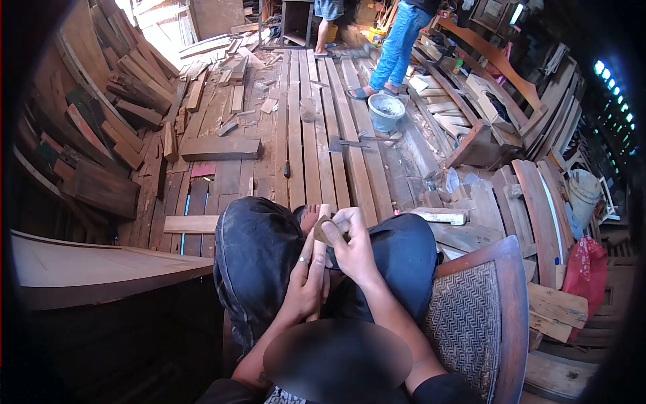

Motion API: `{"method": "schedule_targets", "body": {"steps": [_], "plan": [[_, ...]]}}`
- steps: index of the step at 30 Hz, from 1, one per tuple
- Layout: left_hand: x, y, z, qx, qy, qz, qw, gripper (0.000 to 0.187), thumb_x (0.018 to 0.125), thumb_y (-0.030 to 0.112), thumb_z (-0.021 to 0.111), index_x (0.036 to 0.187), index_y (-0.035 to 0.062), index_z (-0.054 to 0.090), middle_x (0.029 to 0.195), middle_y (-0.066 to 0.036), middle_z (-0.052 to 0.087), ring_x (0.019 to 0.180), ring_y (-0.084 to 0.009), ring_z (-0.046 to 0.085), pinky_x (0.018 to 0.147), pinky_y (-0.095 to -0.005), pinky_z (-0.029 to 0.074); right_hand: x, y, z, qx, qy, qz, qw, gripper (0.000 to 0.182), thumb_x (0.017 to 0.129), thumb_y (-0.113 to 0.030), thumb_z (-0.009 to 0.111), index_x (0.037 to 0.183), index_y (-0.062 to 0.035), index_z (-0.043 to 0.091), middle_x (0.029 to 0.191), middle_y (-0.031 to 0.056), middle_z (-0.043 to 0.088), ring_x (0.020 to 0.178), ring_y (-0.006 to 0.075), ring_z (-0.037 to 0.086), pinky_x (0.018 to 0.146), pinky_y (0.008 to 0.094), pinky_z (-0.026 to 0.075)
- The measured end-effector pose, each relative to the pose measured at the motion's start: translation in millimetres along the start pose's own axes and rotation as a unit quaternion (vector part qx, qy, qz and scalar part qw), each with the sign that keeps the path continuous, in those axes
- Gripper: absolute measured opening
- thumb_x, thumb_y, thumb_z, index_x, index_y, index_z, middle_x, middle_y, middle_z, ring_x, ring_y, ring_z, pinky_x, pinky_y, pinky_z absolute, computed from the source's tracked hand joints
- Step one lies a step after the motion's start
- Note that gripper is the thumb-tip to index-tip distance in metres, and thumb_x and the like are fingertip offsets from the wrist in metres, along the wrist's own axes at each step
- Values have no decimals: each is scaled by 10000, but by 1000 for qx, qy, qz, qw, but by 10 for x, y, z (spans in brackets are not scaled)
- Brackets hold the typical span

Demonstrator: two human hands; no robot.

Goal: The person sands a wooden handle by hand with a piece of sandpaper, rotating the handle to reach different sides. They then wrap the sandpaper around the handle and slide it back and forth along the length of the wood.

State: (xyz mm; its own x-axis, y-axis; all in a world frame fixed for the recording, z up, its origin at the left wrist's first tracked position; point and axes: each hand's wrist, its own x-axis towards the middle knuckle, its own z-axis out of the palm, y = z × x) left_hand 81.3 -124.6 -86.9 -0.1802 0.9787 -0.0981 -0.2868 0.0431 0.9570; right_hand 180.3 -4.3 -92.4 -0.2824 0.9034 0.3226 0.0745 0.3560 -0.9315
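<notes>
Between my knees a pale, narrow piece of wood [319, 253] stands roughly lengthwise, its far end poking out above my fingers. My left hand [306, 279], with a ring on one finger, is wrapped along its left side. In my right hand [350, 246] is a folded brown piece of sandpaper [321, 229], pinched between thumb and fingers and lying against the wood near its far end. The lower part of the wood is partly hidden by my left hand and wrist.
Long planks [313, 141] run across the floor ahead. A hatchet-like tool [336, 144], a dark-handled tool [286, 169] and a wood block [222, 149] lie there. Two people stand beyond, near a white bucket [386, 114]. A woven chair [464, 323] is at my right.
</notes>
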Motion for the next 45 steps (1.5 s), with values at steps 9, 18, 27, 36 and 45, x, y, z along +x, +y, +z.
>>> {"method": "schedule_targets", "body": {"steps": [9,18,27,36,45], "plan": [[19,88,19,-19,-9,14,1000,572,1119,143,414,1655,40,242,911,-25,609,503,-52,449,459,-220,415,-66,-80,27,53,2,58,997,434,1014,-252,726,1274,15,504,924,103,673,843,167,644,816,342,541],[20,51,16,-61,12,22,998,594,1129,198,438,1674,97,224,797,7,551,501,-70,477,463,-228,425,-64,-62,19,22,-9,41,999,552,996,-251,742,1410,9,486,825,87,698,755,169,661,724,345,537],[6,108,0,-76,12,21,997,572,1139,183,413,1667,66,228,781,-2,565,507,-60,480,471,-220,419,-92,-92,78,67,-50,11,996,491,1009,-233,725,1415,-38,530,932,90,689,828,141,663,748,296,526],[6,32,-73,-79,-7,-10,997,599,1117,163,427,1666,64,208,915,-59,593,507,-88,495,428,-250,420,-119,-141,65,105,-97,35,989,677,1023,-202,709,1567,-13,353,994,88,728,915,171,720,850,333,549],[10,-19,-39,-101,16,10,995,593,1118,168,435,1665,74,224,782,-38,553,501,-98,489,440,-252,436,-74,-169,87,105,-114,47,987,816,991,-196,753,1623,-36,261,870,56,699,934,150,683,913,313,527]]}}
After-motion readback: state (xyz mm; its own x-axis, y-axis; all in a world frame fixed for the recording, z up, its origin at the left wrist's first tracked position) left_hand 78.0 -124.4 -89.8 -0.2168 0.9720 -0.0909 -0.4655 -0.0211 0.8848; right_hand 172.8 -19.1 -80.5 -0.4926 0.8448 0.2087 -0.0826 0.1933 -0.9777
